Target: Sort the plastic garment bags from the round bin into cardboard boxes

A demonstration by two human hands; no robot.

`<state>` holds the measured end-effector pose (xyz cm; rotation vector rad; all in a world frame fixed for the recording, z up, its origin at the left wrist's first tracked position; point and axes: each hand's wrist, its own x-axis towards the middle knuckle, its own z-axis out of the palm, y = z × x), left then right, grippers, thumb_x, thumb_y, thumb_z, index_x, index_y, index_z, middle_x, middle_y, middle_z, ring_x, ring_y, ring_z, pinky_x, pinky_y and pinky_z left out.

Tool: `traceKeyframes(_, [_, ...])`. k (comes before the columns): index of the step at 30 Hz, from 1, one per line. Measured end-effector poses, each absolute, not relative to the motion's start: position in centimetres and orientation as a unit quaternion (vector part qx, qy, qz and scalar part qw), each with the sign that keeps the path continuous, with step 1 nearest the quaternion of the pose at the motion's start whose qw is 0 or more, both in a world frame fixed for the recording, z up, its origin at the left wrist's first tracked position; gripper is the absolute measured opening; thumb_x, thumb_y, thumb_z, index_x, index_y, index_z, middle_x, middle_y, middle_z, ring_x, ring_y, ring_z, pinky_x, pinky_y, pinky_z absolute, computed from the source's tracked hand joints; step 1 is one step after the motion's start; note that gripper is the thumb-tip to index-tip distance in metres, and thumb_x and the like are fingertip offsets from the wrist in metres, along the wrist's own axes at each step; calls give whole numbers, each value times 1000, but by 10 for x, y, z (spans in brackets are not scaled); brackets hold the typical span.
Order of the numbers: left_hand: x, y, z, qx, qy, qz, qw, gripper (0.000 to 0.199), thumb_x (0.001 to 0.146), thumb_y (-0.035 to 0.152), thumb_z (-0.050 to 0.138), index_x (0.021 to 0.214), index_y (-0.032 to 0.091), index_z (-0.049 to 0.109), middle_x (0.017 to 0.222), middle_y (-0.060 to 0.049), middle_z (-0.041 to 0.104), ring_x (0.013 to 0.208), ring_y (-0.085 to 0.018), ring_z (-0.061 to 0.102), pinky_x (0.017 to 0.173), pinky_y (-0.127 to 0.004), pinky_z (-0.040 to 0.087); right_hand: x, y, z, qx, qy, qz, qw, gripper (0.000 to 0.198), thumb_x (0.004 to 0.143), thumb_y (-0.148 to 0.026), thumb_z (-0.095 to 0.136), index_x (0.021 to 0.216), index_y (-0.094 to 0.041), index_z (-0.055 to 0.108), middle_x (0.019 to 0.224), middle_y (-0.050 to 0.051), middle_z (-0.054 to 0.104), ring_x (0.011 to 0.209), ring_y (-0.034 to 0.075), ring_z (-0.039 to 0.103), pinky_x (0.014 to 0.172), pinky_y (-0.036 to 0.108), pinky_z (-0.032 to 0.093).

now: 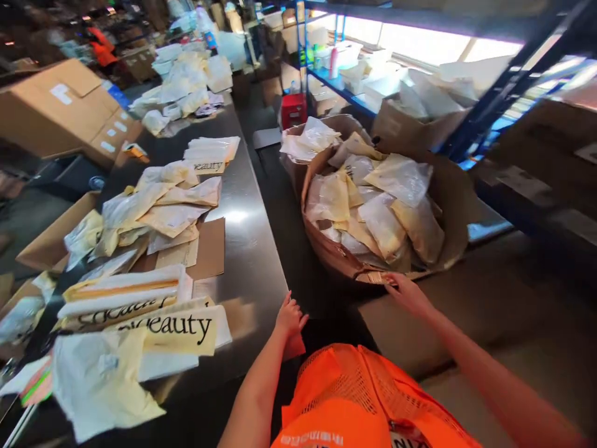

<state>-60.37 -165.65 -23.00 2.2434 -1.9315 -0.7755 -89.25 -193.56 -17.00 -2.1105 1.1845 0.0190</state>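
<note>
while both hands lie open and empty, right hand (408,292) touches one box (448,186), left hand (289,316) one table (252,249).

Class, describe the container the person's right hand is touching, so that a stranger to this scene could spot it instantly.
Start at the long steel table; across the dark aisle to its right stands a round brown cardboard bin. The right hand rests on its near rim. Unlike the square boxes around, it is rounded and heaped with pale bagged packets.

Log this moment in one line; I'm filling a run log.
left hand: open, at table edge | right hand: on box rim, grip unclear | box: full of bags | table: mailers
</note>
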Motion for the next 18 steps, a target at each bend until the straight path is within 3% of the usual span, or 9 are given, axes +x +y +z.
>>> traceKeyframes(2, [-604, -1654, -235, 756, -604, -245, 63, 36, 94, 38, 55, 104, 13, 79, 114, -15, 75, 129, -28, 57, 130, -49, 17, -830, -1955, -171, -857, 375, 0, 355, 34, 92, -31, 45, 116, -15, 62, 121, 18, 66, 108, 28, 67, 101, 42, 51])
traceKeyframes(5, [-605, -1651, -245, 814, -533, -197, 117, 49, 92, 43, 57, 128, 12, 68, 152, -17, 52, 149, -32, 36, 128, -56, 20, -740, -1960, -171, -917, 235, 9, 323, 36, 91, -29, 48, 121, -15, 62, 126, 17, 63, 118, 29, 62, 108, 44, 48])
traceKeyframes(12, [-615, -1655, -249, 873, -414, -193, 169, 66, 90, 49, 55, 147, 14, 53, 166, -19, 26, 154, -41, 17, 125, -65, 21, -576, -2012, -177, -987, 35, 60, 148, 45, 85, -16, 58, 129, -13, 65, 149, 22, 50, 147, 38, 36, 118, 59, 31])
traceKeyframes(15, [-617, -1661, -247, 886, -374, -215, 169, 78, 86, 56, 58, 156, 25, 42, 168, -15, 9, 153, -44, 8, 122, -70, 21, -531, -2059, -191, -995, 42, 70, 56, 31, 87, -13, 58, 113, -16, 74, 147, 26, 51, 147, 41, 35, 115, 68, 21])
traceKeyframes(18, [-618, -1663, -253, 883, -372, -231, 167, 82, 84, 60, 58, 158, 37, 34, 167, -9, 2, 152, -42, 9, 120, -71, 26, -506, -2095, -207, -991, 17, 129, 32, 20, 86, -12, 60, 72, -18, 73, 121, 31, 66, 132, 44, 51, 105, 64, 35])
